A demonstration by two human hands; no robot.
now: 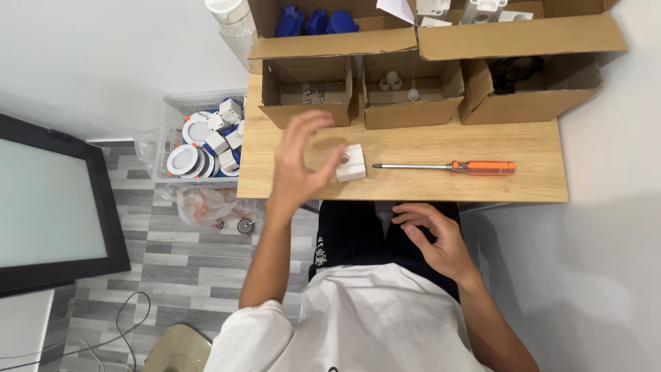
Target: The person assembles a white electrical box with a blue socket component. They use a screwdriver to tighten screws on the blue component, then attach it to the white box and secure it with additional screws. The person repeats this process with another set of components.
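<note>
Right hand (432,238) rests on the lap, fingers loosely curled, empty. Left hand (299,162) hovers with fingers spread wide, holding nothing — small white block (351,163) sits just beyond its fingertips. Risk: a careless sweep knocks it toward the screwdriver (447,167) — or off the table (482,148).

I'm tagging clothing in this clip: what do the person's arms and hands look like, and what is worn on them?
Both arms are bare from short white T-shirt sleeves down. The left hand and right hand wear no gloves, and no rings, watch or bracelets show. The left fingers look slightly blurred.
</note>
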